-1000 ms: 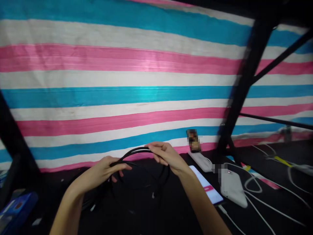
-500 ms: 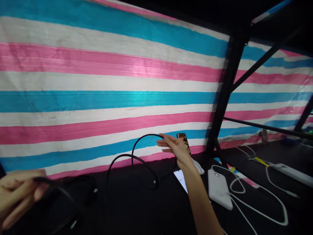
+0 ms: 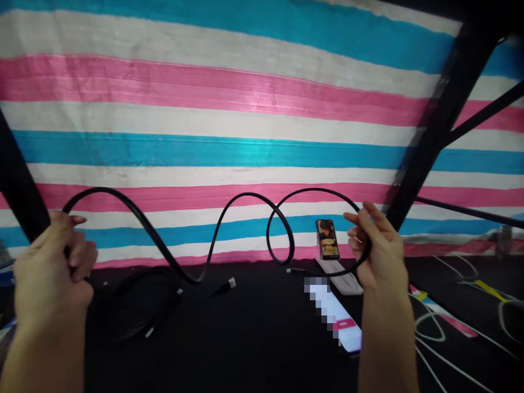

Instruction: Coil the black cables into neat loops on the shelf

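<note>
A black USB cable (image 3: 196,280) stretches in loose waves and a loop between my two hands, above the black table. My left hand (image 3: 61,256) is closed round its left part, near the left side of the view. At the right, my right hand (image 3: 374,240) pinches the cable, with a short end hanging towards the middle and a small metal plug (image 3: 290,271) at its tip. Another USB plug (image 3: 231,283) shows lower down in the middle; whether it belongs to the held cable is unclear. A coiled black cable (image 3: 143,322) lies on the table below.
A phone (image 3: 328,240) with a lit screen leans upright on a pale stand (image 3: 346,283). Another phone (image 3: 350,335) lies flat before it. White cables (image 3: 434,349) run at the right. Behind hangs striped sheeting (image 3: 229,147) between dark metal posts (image 3: 434,147).
My left hand has risen and come further into view. Both hands have lifted the cable, which now spans wider between them. The view has shifted right-side items outward, and the power bank is out of sight.
</note>
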Tool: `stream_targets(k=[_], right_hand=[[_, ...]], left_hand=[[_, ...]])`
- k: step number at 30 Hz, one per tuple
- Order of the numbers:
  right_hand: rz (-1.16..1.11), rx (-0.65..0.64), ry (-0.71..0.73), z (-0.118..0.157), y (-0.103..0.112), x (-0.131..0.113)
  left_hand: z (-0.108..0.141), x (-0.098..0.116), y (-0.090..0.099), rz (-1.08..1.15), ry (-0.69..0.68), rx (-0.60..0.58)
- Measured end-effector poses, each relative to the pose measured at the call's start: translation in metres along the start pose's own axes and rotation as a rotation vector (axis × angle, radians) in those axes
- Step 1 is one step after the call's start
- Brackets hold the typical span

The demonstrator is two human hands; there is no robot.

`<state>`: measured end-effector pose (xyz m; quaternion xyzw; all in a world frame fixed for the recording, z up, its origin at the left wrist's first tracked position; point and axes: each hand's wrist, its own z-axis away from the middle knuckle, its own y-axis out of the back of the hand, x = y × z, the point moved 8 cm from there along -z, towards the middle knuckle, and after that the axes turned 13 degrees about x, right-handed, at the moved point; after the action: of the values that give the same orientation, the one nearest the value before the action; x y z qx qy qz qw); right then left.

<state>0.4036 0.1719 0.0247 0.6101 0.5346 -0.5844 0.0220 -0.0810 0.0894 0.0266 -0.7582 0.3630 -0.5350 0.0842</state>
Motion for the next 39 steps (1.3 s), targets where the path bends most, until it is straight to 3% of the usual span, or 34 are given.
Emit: stream_targets(k=[3, 6, 11, 15, 19, 23, 27, 30, 33, 39], right_hand=[[0.08, -0.107, 0.073, 0.009, -0.011, -0.002], [0.196, -0.327, 0.053, 0.025, -0.033, 0.007], [0.374, -0.651, -0.097, 0.062, -0.064, 0.032], [0.371, -0.867, -0.212, 0.096, -0.083, 0.046], [0.386, -0.982, -0.251, 0.118, -0.094, 0.057], [0.31, -1.012, -0.227, 0.125, -0.096, 0.05], [0.264, -1.015, -0.172, 0.133, -0.092, 0.034], [0.322, -0.989, -0.08, 0.138, -0.091, 0.025], [0.239, -0.934, -0.029, 0.133, -0.094, 0.02], [0.016, -0.851, -0.147, 0.11, -0.091, 0.023]], left_hand=[[0.013, 0.015, -0.008, 0.039, -0.09, 0.033], [0.031, 0.025, -0.02, 0.016, -0.168, -0.013], [0.057, 0.018, -0.043, 0.008, -0.142, -0.149], [0.077, 0.004, -0.054, -0.099, -0.096, -0.219], [0.099, 0.015, -0.056, -0.233, -0.264, -0.222], [0.122, 0.04, -0.061, -0.299, -0.524, -0.309], [0.135, 0.037, -0.07, -0.31, -0.625, -0.412], [0.139, 0.029, -0.074, -0.287, -0.596, -0.429], [0.142, 0.025, -0.075, -0.246, -0.499, -0.41], [0.145, 0.022, -0.08, -0.169, -0.498, -0.457]])
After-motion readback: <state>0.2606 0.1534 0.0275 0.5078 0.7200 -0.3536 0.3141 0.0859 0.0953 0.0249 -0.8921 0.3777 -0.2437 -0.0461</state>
